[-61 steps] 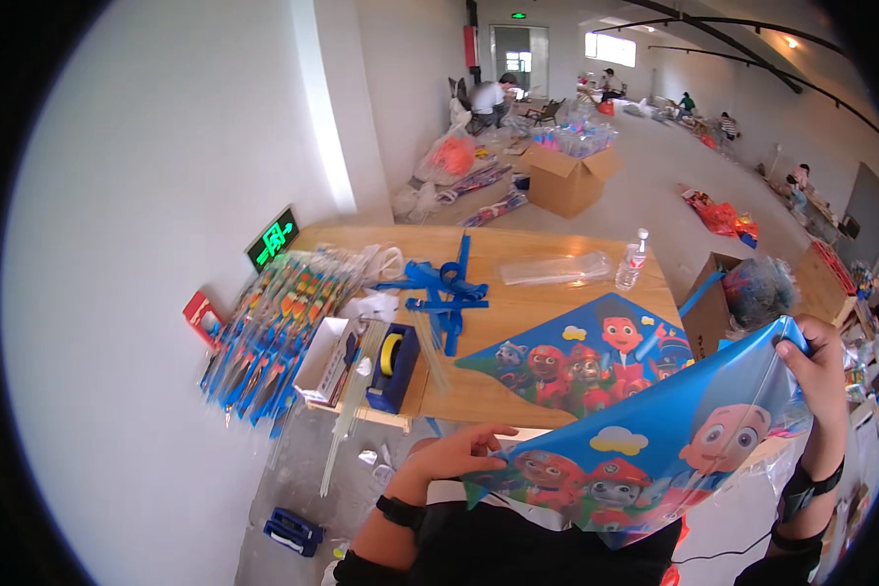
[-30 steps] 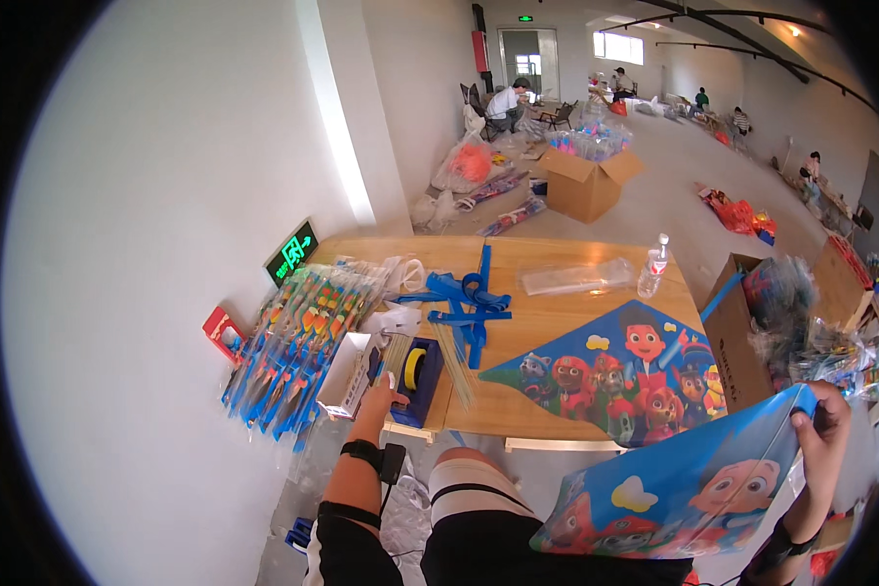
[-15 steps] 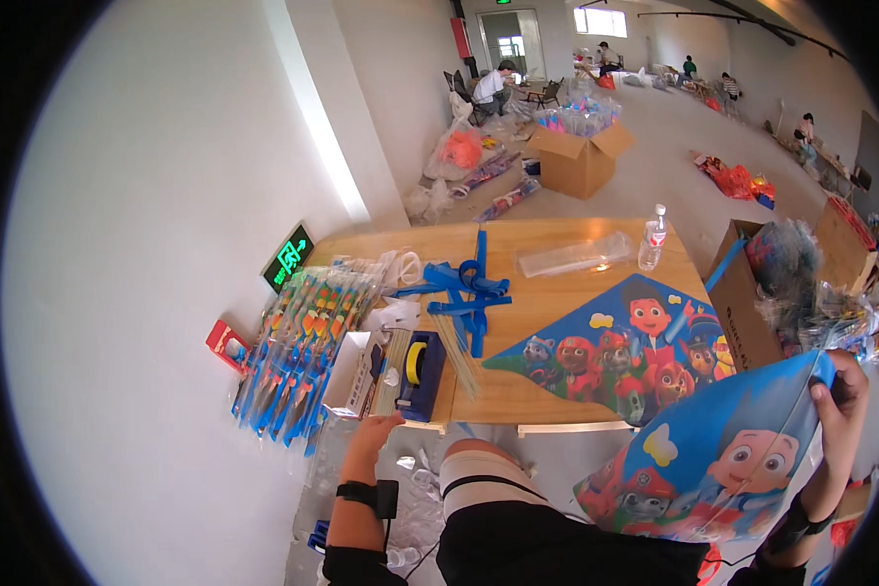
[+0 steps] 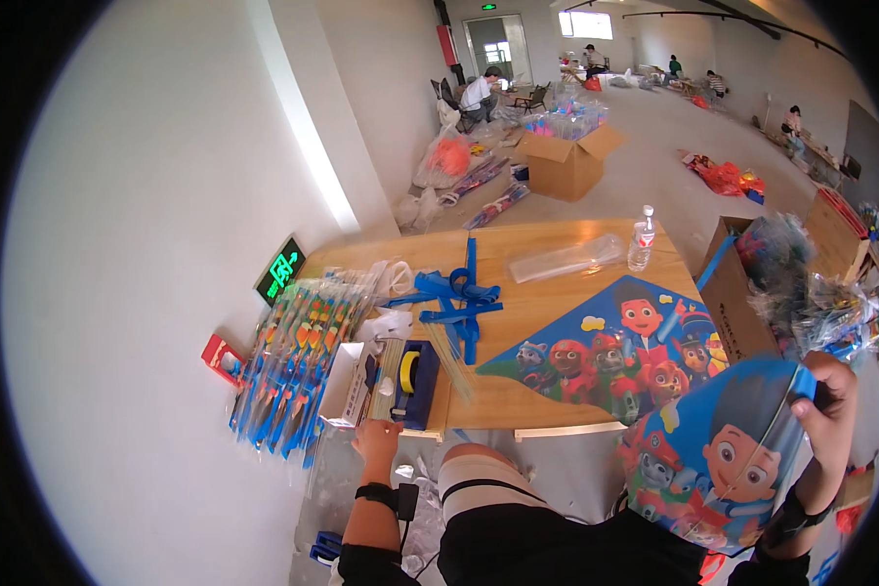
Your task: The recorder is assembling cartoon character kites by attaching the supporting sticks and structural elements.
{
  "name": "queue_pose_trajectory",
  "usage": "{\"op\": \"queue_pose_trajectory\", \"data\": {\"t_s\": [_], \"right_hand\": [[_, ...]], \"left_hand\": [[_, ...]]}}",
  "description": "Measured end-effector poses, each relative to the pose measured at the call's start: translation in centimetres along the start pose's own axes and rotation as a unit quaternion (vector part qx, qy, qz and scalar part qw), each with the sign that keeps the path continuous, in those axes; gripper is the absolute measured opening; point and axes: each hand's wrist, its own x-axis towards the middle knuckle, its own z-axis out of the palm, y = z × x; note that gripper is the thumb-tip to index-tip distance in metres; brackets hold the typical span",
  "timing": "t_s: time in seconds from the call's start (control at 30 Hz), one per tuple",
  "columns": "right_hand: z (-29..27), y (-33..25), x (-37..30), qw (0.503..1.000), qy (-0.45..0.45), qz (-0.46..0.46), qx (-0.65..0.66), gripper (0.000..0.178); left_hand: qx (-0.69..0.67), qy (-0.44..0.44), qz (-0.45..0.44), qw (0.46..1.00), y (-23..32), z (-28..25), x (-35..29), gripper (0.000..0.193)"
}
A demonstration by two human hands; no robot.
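Off the front of the table [image 4: 520, 311], over to the right, the blue printed sheet [image 4: 723, 469] is pinched at its upper right corner by the right hand [image 4: 830, 405]. Everything below hangs loose, so a crease could easily be caused by a snag. The left hand [image 4: 377, 444] is held just below the tape dispenser [image 4: 422, 396]; whether anything's gripped can't be told. Nearby thin sticks [image 4: 392, 358] could get knocked off by a careless swing, tbh.
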Motion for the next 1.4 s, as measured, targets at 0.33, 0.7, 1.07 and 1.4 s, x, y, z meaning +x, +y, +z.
{"op": "queue_pose_trajectory", "data": {"t_s": [0.33, 0.7, 1.07, 1.4], "right_hand": [[1.7, -1.7, 0.9, 0.973, -0.139, -0.099, 0.157, 0.026], [7.2, -5.7, 5.3, 0.892, -0.387, -0.184, 0.146, 0.017], [8.3, -4.0, 3.4, 0.924, -0.309, -0.159, 0.161, 0.014], [9.3, -2.5, 2.0, 0.905, -0.336, -0.059, 0.256, 0.016]], "left_hand": [[-0.349, -0.052, 0.191, 0.916, 4.1, -6.3, -6.9, 0.034], [-0.518, -0.031, 0.537, 0.665, 25.3, -23.7, -17.1, 0.071], [-0.499, -0.071, 0.609, 0.612, 30.4, -23.0, -20.0, 0.025], [-0.448, 0.135, 0.585, 0.662, 30.5, -21.6, -21.3, 0.026]]}}
